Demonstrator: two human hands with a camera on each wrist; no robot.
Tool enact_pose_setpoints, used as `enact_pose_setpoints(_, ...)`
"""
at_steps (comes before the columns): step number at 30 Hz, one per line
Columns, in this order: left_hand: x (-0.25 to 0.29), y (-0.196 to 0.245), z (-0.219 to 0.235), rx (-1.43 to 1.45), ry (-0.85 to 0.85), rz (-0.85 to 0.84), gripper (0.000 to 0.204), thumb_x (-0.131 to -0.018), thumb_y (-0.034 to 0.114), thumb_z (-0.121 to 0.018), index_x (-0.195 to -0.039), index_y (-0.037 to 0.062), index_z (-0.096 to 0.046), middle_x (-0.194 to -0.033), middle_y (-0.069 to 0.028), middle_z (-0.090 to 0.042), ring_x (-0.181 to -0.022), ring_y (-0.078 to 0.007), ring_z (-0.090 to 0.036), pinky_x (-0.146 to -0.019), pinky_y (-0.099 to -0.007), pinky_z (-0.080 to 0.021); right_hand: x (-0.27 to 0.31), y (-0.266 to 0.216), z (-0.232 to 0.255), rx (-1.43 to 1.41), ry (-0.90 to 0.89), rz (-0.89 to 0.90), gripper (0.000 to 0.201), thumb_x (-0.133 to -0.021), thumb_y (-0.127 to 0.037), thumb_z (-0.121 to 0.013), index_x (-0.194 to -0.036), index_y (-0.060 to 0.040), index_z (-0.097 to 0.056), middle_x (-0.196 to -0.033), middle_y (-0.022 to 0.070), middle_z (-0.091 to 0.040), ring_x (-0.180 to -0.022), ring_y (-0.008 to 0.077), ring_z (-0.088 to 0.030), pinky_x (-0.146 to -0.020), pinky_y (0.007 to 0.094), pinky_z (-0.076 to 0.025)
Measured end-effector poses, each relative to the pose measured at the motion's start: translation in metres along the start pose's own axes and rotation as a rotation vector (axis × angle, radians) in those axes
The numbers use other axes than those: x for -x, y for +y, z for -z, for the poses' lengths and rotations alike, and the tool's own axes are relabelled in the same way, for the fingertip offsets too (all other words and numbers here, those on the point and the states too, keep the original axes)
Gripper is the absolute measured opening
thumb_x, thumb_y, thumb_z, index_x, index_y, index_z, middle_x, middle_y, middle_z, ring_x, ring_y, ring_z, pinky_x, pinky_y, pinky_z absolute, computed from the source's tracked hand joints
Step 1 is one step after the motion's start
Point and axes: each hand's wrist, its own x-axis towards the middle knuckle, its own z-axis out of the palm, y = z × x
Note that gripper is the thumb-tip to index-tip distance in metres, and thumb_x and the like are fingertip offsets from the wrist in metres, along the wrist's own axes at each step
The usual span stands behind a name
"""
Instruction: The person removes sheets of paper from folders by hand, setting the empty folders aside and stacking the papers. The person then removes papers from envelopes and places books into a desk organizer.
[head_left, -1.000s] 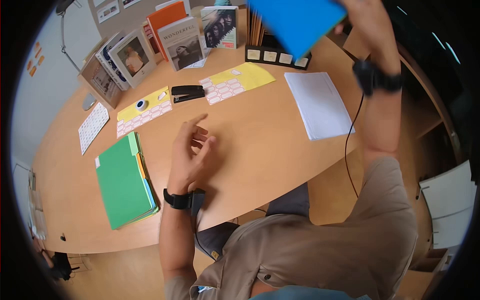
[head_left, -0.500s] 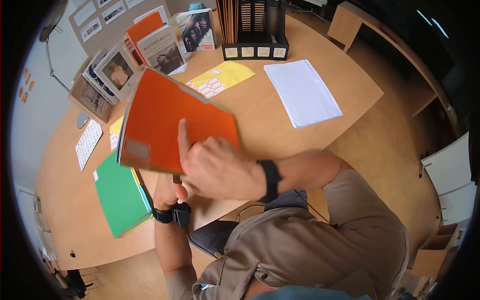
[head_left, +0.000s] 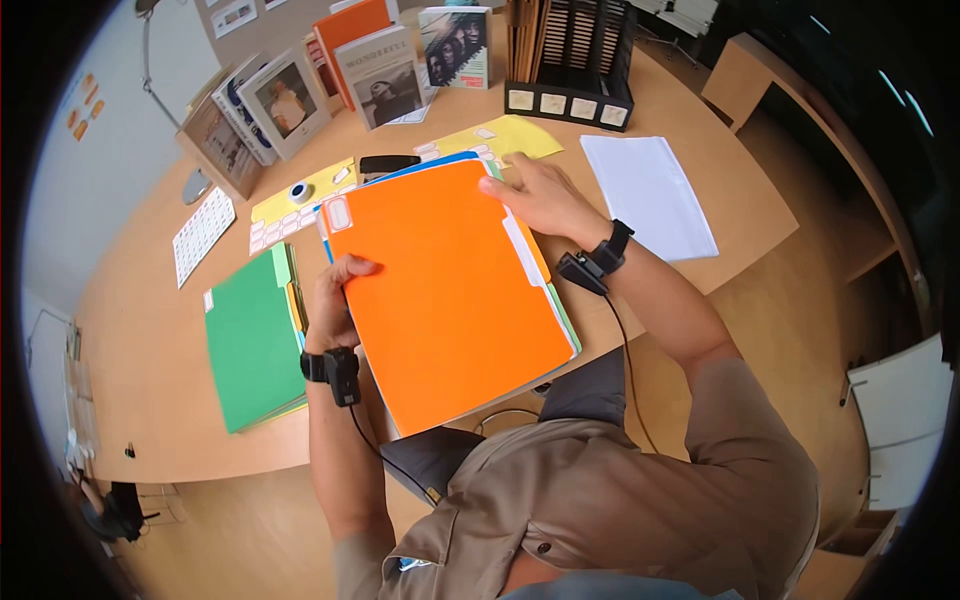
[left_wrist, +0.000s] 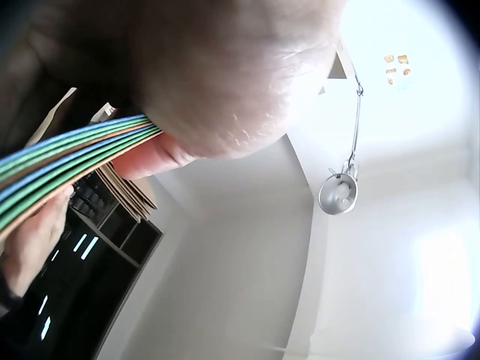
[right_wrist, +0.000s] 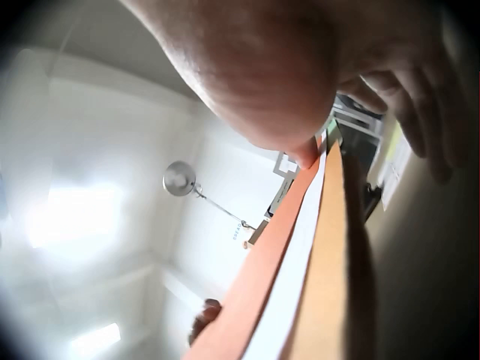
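Gripping the folder stack (head_left: 450, 290) by its left edge is the left hand (head_left: 335, 300), thumb on the orange top cover, fingers below. The right hand (head_left: 548, 200) is loosely spread at the upper right corner, its thumb touching the edge and its fingers extended. The stack lies in front of the torso, its lower end past the near edge of the desk (head_left: 150, 400).

Caution: with the right side lightly supported, the stack could sag or fan apart, and loose inner folders could slide toward the lap. Uneven pressure could bend the tabs. The far edge, near the stapler (head_left: 388, 165), could push it or the yellow sheet (head_left: 535, 137) if advanced low. A leftward swing could strike the green folders (head_left: 250, 340).
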Motion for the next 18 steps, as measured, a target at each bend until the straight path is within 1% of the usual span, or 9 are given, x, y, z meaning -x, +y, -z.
enact_pose_setpoints(2, -0.004, 0.000, -0.003, 0.056, -0.018, 0.093, 0.028, -0.095, 0.014, -0.065, -0.116, -0.0044, -0.067, -0.109, -0.0147, -0.076, -0.093, -0.0243, -0.077, -0.083, -0.0351, -0.065, -0.010, 0.025, -0.033, -0.884, -0.351, -0.185, 0.065, -0.108, -0.040, -0.066, -0.149, 0.0081, -0.054, -0.137, 0.0209, -0.069, -0.120, 0.0258, -0.071, -0.103, 0.0353, -0.056)
enact_pose_setpoints(3, -0.010, -0.004, 0.002, 0.009, 0.065, 0.086, 0.030, -0.096, 0.018, -0.066, -0.117, -0.0026, -0.066, -0.107, -0.0125, -0.075, -0.091, -0.0232, -0.076, -0.080, -0.0342, -0.064, 0.000, 0.004, -0.019, -1.095, -0.437, -0.262, 0.055, -0.110, -0.027, -0.066, -0.152, 0.0053, -0.051, -0.137, 0.0153, -0.069, -0.121, 0.0183, -0.069, -0.101, 0.0318, -0.056)
enact_pose_setpoints(6, -0.020, -0.008, -0.009, -0.039, 0.236, 0.117, 0.030, -0.098, 0.024, -0.068, -0.117, 0.0001, -0.067, -0.105, -0.0101, -0.074, -0.090, -0.0211, -0.075, -0.076, -0.0331, -0.062, 0.007, 0.004, -0.043, -1.020, -0.332, -0.134, 0.055, -0.105, -0.027, -0.071, -0.146, 0.0055, -0.054, -0.136, 0.0180, -0.070, -0.121, 0.0232, -0.071, -0.102, 0.0338, -0.056)
enact_pose_setpoints(8, -0.019, -0.010, -0.004, -0.151, 0.203, 0.026, 0.038, -0.098, 0.025, -0.071, -0.124, -0.0010, -0.064, -0.107, -0.0124, -0.074, -0.088, -0.0199, -0.074, -0.074, -0.0322, -0.060, 0.007, 0.012, -0.054, -0.996, -0.351, -0.149, 0.055, -0.103, -0.025, -0.072, -0.146, 0.0048, -0.054, -0.136, 0.0187, -0.070, -0.121, 0.0243, -0.071, -0.103, 0.0349, -0.056)
enact_pose_setpoints(10, -0.015, -0.009, -0.012, -0.922, 0.493, -0.140, 0.051, -0.096, 0.031, -0.077, -0.132, -0.0006, -0.062, -0.107, -0.0115, -0.074, -0.092, -0.0211, -0.074, -0.080, -0.0320, -0.058, 0.003, 0.021, -0.065, -0.960, -0.356, -0.162, 0.056, -0.101, -0.024, -0.074, -0.145, 0.0041, -0.054, -0.136, 0.0195, -0.070, -0.121, 0.0253, -0.072, -0.103, 0.0359, -0.056)
enact_pose_setpoints(12, -0.025, -0.019, 0.008, -1.062, 0.469, -0.171, 0.063, -0.093, 0.038, -0.081, -0.136, -0.0025, -0.058, -0.110, -0.0173, -0.076, -0.096, -0.0277, -0.075, -0.081, -0.0361, -0.058, 0.003, 0.022, -0.069, -0.636, -0.250, 0.027, 0.053, -0.102, -0.014, -0.074, -0.147, 0.0032, -0.054, -0.132, 0.0153, -0.073, -0.112, 0.0206, -0.073, -0.095, 0.0347, -0.059)
enact_pose_setpoints(14, -0.024, -0.020, 0.006, -1.385, 0.510, -0.270, 0.071, -0.091, 0.045, -0.082, -0.136, -0.0042, -0.058, -0.114, -0.0252, -0.076, -0.101, -0.0363, -0.076, -0.085, -0.0418, -0.059, 0.007, 0.015, -0.060, -0.520, -0.231, -0.034, 0.047, -0.101, -0.017, -0.075, -0.140, 0.0026, -0.060, -0.123, 0.0161, -0.075, -0.108, 0.0221, -0.075, -0.093, 0.0355, -0.059)
enact_pose_setpoints(15, -0.023, -0.015, 0.003, -1.483, 0.520, -0.204, 0.077, -0.088, 0.051, -0.083, -0.135, -0.0057, -0.059, -0.118, -0.0300, -0.074, -0.105, -0.0442, -0.075, -0.088, -0.0475, -0.059, 0.008, 0.008, -0.054, -0.408, -0.203, -0.090, 0.042, -0.099, -0.021, -0.076, -0.133, 0.0019, -0.067, -0.115, 0.0169, -0.078, -0.103, 0.0236, -0.076, -0.091, 0.0363, -0.059)
enact_pose_setpoints(18, -0.032, -0.004, 0.009, -1.795, 0.556, -0.180, 0.076, -0.088, 0.056, -0.081, -0.133, -0.0028, -0.064, -0.117, -0.0276, -0.075, -0.104, -0.0457, -0.074, -0.088, -0.0491, -0.059, 0.006, 0.016, -0.051, -0.192, -0.050, 0.015, 0.033, -0.097, -0.026, -0.077, -0.114, 0.0015, -0.076, -0.093, 0.0164, -0.079, -0.087, 0.0249, -0.076, -0.083, 0.0372, -0.059)
